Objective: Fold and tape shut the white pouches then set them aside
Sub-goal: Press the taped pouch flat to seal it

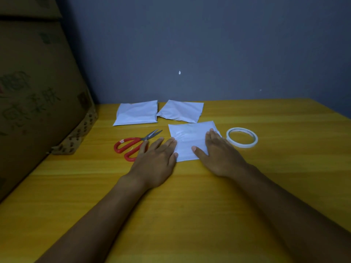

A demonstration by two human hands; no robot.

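Yellow table (266,177): pouch (190,137) under both flat hands.

Obstacles crowding the pouch on three sides

Scissors (136,144) are lying left, tape roll (242,137) right, two pouches (180,111) behind; bare yellow table (190,205) is stretching nearer.

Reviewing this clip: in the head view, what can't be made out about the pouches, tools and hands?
- Near pouch: its side edges lie under the flat left hand and right hand; taped or not is unclear in the dim light.
- Scissors: one red handle loop is partly behind the left hand.
- Two far pouches: any tape is too small to tell.
- Cardboard box: cut off by the left edge, print blurred.
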